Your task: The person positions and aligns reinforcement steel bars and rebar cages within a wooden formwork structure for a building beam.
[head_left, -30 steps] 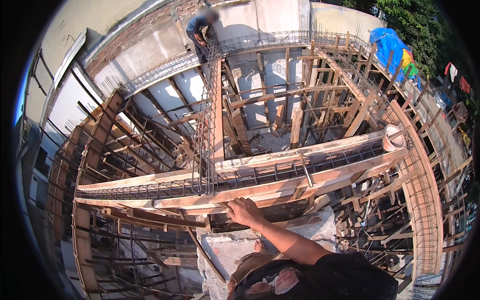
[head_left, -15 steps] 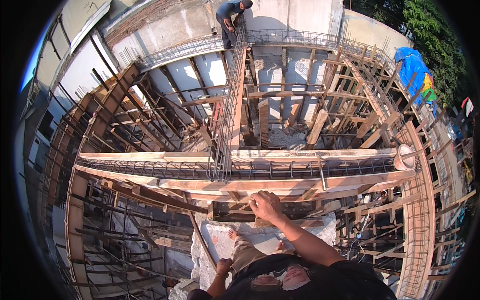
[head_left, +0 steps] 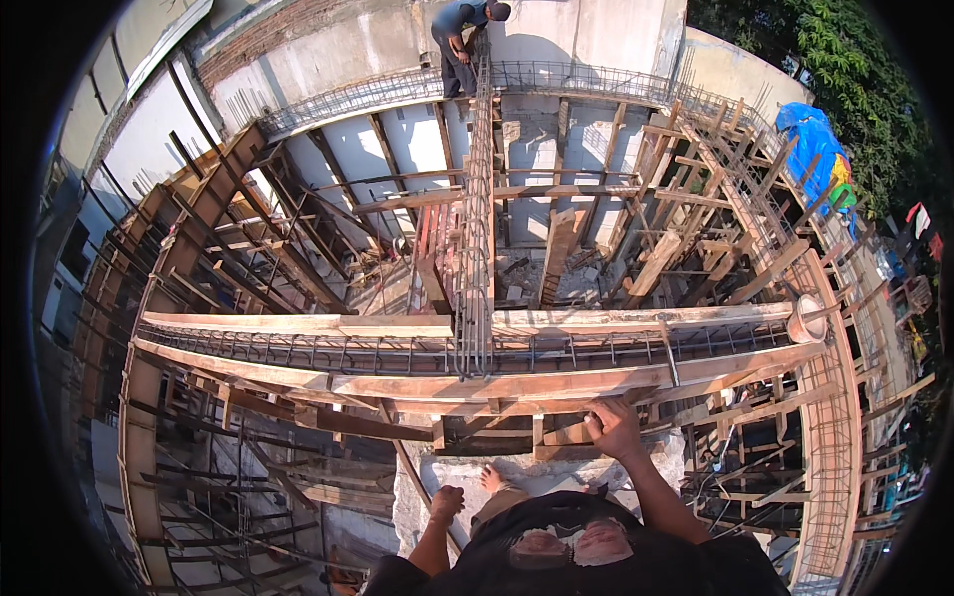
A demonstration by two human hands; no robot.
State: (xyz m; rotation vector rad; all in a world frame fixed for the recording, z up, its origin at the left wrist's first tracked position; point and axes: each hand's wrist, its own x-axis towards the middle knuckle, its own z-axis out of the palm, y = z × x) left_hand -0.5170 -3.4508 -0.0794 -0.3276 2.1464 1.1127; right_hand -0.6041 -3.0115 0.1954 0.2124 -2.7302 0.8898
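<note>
My left hand [head_left: 447,502] is curled into a loose fist beside a slanting dark pole [head_left: 409,465], with nothing seen in it. My right hand [head_left: 614,429] reaches forward to the lower boards of a wooden beam form [head_left: 556,382]. Its fingers are bent and partly in shadow at the board's edge; whether they grip the wood is hard to see. A rebar cage [head_left: 378,350] lies inside the form. Across the form, right of my right hand, rests a thin metal bar [head_left: 670,353]. My bare foot [head_left: 491,479] stands on a pale concrete ledge [head_left: 447,467].
Another rebar cage [head_left: 477,209] runs away from me to a person [head_left: 460,48] bending by the far wall. A pale bucket [head_left: 807,320] sits at the form's right end. Wooden props [head_left: 656,263] fill the pit beyond; a blue tarp [head_left: 810,149] hangs at right.
My right hand has moved right along the form's near boards and into shade. My left hand stays curled near the pole. The view has shifted a little.
</note>
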